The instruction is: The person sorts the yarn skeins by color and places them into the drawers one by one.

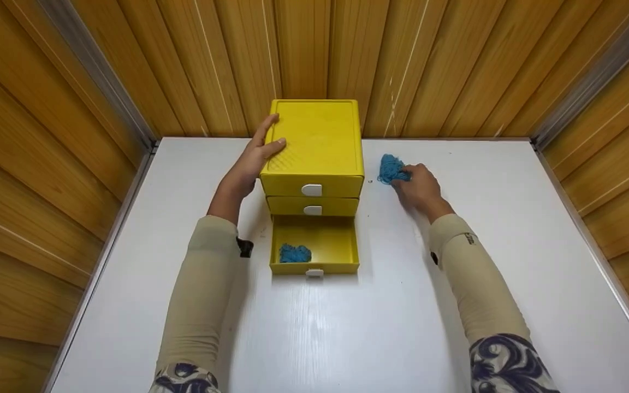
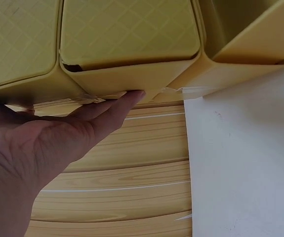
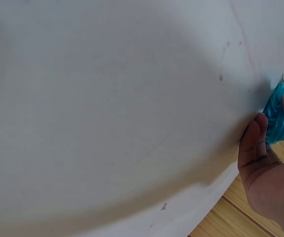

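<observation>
A yellow drawer unit (image 1: pixel 314 136) stands on the white table, its lowest drawer (image 1: pixel 336 245) pulled out toward me. A small bundle of blue yarn (image 1: pixel 295 253) lies at the left of that drawer. My left hand (image 1: pixel 249 161) rests against the unit's left side, thumb over the top edge. In the left wrist view, fairly straight fingers (image 2: pixel 114 111) touch the yellow wall. To the right of the unit, my right hand (image 1: pixel 419 188) pinches another bundle of blue yarn (image 1: pixel 390 168), close over the table. The right wrist view shows this yarn (image 3: pixel 279 113) between thumb and fingers.
Two upper drawers with white pull tabs (image 1: pixel 312 190) sit closed above the pulled-out one. The white table (image 1: pixel 314 333) ends at wood-look panels (image 1: pixel 301 49) behind, with similar panels at both sides. Small dark specks dot the tabletop.
</observation>
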A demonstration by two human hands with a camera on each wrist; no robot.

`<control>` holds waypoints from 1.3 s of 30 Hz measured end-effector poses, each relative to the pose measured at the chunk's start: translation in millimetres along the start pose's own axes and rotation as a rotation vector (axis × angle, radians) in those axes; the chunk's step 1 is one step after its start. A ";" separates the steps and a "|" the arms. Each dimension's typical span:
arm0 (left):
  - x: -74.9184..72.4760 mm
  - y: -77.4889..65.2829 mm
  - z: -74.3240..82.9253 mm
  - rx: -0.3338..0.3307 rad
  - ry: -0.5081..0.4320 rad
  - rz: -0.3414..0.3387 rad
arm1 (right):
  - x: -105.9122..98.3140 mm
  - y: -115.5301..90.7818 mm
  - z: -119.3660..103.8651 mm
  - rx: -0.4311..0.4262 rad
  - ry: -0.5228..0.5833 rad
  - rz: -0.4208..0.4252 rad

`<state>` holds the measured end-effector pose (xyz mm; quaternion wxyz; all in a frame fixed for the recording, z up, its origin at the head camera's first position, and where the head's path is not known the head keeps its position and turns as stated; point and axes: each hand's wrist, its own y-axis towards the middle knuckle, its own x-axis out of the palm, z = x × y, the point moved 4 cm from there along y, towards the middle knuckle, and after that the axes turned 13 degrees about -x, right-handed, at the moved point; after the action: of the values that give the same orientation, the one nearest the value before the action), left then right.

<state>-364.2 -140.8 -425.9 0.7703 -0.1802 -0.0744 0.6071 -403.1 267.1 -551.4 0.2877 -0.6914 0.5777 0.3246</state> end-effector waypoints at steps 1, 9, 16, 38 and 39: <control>0.4 0.1 -0.1 0.001 -0.003 -0.003 | 0.5 0.1 -0.1 0.002 -0.006 -0.002; -2.6 0.8 2.1 -0.006 0.002 0.001 | 6.3 -0.9 -10.5 -0.053 -0.069 -0.038; -4.3 0.4 0.6 -0.012 -0.004 0.008 | 8.1 -6.3 -15.1 -0.099 -0.047 -0.072; -5.4 4.0 2.4 -0.016 -0.004 0.004 | 6.1 -31.2 -0.7 -0.041 0.103 -0.047; -5.6 4.1 2.2 -0.014 -0.006 0.004 | 5.9 -32.7 -0.3 -0.041 0.115 -0.045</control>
<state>-370.1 -145.0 -424.8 0.7677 -0.1838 -0.0808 0.6086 -370.0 268.7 -555.1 0.2470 -0.7275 0.5709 0.2896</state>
